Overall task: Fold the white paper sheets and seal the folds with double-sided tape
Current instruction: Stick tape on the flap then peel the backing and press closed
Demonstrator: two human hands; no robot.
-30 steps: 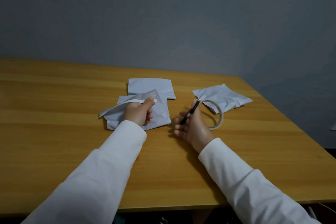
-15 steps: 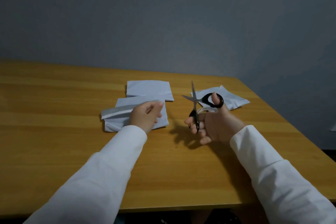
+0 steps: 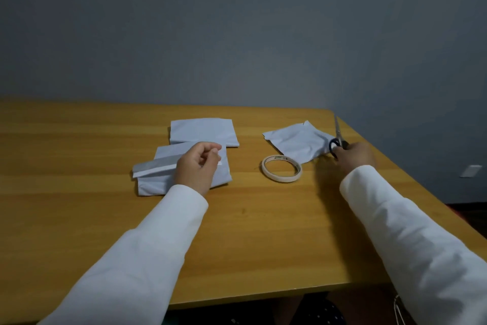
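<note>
The right hand (image 3: 354, 156) is reaching far out to the right side of the table (image 3: 79, 219), holding the scissors (image 3: 338, 140) by their dark handles. The blades are pointing away, up past the table edge. Half a second ago this hand was holding the scissors up near the middle, close to the tape. Now it is moving them out of the way, so the cutting part seems to be over.

The roll of tape (image 3: 281, 168) is lying flat on the table by itself, between the two hands. Before, it was hanging by the right hand. Now nobody is touching it.

The left hand (image 3: 196, 166) is resting on the near folded paper (image 3: 155, 182). Its fingers are pinched together on a small white piece of tape (image 3: 218, 160). The long flap (image 3: 154, 167) of this paper is sticking up a bit and is not stuck down yet. This hand is staying almost where it was.

Another folded paper (image 3: 203, 132) is lying just behind, touching the near one. A crinkled paper (image 3: 295, 140) is lying to the right, next to the scissors.

I think the next job is sticking the little tape piece on and pressing the flap shut.
</note>
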